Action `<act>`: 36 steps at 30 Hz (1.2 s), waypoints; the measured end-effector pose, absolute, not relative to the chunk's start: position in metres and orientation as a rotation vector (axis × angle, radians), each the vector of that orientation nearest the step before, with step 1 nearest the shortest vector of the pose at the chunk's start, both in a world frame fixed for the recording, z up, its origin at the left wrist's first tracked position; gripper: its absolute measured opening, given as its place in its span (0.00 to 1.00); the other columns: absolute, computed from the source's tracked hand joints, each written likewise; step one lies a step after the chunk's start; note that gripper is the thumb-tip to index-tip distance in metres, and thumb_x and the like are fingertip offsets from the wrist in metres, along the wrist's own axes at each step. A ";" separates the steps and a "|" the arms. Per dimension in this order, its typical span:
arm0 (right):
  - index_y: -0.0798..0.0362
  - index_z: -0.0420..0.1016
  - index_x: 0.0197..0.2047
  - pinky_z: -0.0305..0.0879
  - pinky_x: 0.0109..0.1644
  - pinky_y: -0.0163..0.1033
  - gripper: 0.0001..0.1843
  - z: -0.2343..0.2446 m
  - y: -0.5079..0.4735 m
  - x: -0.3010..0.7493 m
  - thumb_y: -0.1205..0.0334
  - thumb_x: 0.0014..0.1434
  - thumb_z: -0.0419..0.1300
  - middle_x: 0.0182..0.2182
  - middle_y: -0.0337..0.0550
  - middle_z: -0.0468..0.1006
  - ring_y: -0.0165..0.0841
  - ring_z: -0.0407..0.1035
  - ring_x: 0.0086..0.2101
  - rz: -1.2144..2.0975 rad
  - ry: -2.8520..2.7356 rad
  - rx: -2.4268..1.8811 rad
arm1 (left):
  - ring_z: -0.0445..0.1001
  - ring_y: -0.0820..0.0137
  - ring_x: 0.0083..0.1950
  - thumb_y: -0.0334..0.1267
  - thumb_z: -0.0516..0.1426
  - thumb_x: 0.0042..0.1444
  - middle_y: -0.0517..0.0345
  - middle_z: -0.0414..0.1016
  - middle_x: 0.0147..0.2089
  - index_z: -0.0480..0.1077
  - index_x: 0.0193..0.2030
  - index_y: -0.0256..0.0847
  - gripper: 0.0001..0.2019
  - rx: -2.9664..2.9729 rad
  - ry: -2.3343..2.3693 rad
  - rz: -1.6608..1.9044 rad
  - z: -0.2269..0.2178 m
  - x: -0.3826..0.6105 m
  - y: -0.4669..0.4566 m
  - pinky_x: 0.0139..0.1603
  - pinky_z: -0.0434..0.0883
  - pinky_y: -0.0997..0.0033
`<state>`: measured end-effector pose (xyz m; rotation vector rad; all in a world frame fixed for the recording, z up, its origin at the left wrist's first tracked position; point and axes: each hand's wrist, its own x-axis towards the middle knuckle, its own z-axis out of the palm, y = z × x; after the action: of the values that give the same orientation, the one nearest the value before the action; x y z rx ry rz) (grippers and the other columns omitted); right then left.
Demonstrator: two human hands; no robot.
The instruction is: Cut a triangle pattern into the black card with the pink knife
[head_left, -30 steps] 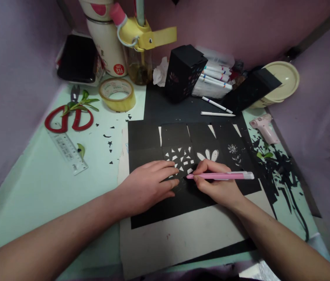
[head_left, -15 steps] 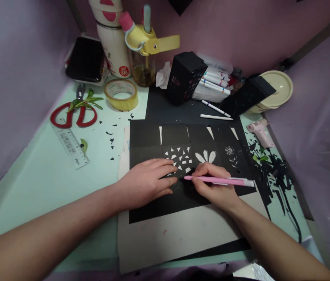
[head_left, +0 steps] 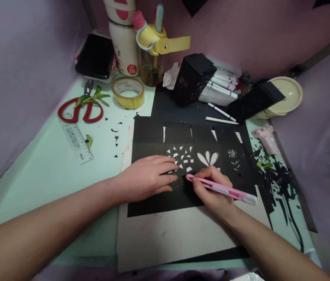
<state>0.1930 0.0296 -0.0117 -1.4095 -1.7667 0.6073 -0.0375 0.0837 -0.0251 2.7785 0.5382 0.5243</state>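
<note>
Fingers of the right hand [head_left: 214, 200] pinch the pink cutter [head_left: 221, 189] by its front; those of the left hand [head_left: 144, 177] lie flat, slightly spread, on the black sheet [head_left: 182, 197]. Cutter's rear just swung to the near side, tip staying beside the cutouts [head_left: 188, 169]: same spot, new angle. Clear case [head_left: 215, 96] holds markers [head_left: 225, 83]; yellow-topped bottle [head_left: 151, 72] seems to hold dark liquid, too dim to tell.

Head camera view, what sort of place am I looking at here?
Probably a small craft workspace, though whether at home or elsewhere I can't tell. The black paper with cut-out shapes, the red-handled scissors and the tape roll suggest it.
</note>
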 end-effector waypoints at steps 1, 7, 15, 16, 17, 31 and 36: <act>0.50 0.68 0.28 0.60 0.23 0.32 0.08 -0.012 0.030 0.192 0.67 0.58 0.61 0.19 0.32 0.70 0.26 0.63 0.19 0.588 -1.777 -1.391 | 0.70 0.53 0.61 0.42 0.56 0.66 0.46 0.74 0.57 0.74 0.51 0.37 0.13 2.778 0.538 0.527 -0.025 -0.038 0.084 0.58 0.72 0.51; 0.51 0.72 0.34 0.62 0.24 0.30 0.04 -0.016 0.028 0.193 0.69 0.59 0.60 0.23 0.33 0.75 0.24 0.66 0.20 0.632 -1.856 -1.305 | 0.70 0.53 0.61 0.41 0.57 0.65 0.46 0.75 0.56 0.74 0.50 0.37 0.12 2.773 0.548 0.540 -0.025 -0.037 0.083 0.58 0.72 0.51; 0.51 0.70 0.32 0.63 0.25 0.29 0.06 -0.022 0.027 0.195 0.69 0.59 0.61 0.23 0.33 0.76 0.24 0.68 0.20 0.649 -1.839 -1.305 | 0.70 0.53 0.61 0.42 0.58 0.64 0.47 0.75 0.56 0.74 0.50 0.37 0.13 2.765 0.555 0.553 -0.025 -0.037 0.083 0.57 0.73 0.51; 0.51 0.69 0.32 0.63 0.25 0.29 0.06 -0.022 0.027 0.195 0.69 0.59 0.61 0.23 0.33 0.76 0.24 0.68 0.20 0.652 -1.841 -1.300 | 0.70 0.53 0.61 0.42 0.58 0.65 0.47 0.75 0.56 0.74 0.50 0.37 0.13 2.766 0.558 0.552 -0.025 -0.037 0.083 0.58 0.72 0.51; 0.51 0.69 0.32 0.63 0.25 0.30 0.06 -0.022 0.027 0.195 0.69 0.59 0.61 0.23 0.33 0.76 0.24 0.68 0.21 0.656 -1.844 -1.296 | 0.70 0.54 0.61 0.42 0.58 0.65 0.47 0.75 0.56 0.74 0.50 0.37 0.13 2.767 0.560 0.549 -0.026 -0.037 0.083 0.58 0.72 0.51; 0.51 0.66 0.33 0.62 0.26 0.32 0.09 -0.026 0.025 0.194 0.74 0.57 0.60 0.23 0.35 0.72 0.26 0.66 0.21 0.469 -2.044 -1.117 | 0.70 0.54 0.62 0.42 0.58 0.65 0.47 0.75 0.56 0.74 0.51 0.37 0.13 2.773 0.557 0.533 -0.026 -0.037 0.083 0.59 0.72 0.52; 0.52 0.66 0.35 0.63 0.26 0.33 0.10 -0.026 0.027 0.191 0.76 0.57 0.59 0.23 0.37 0.71 0.27 0.65 0.21 0.402 -2.135 -1.080 | 0.70 0.54 0.61 0.41 0.58 0.64 0.47 0.75 0.56 0.74 0.52 0.38 0.13 2.767 0.565 0.515 -0.023 -0.037 0.083 0.59 0.72 0.52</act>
<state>0.1912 0.0267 -0.0264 -1.0802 -2.1353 0.4022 -0.0365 0.0830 -0.0234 2.7674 0.5645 0.5146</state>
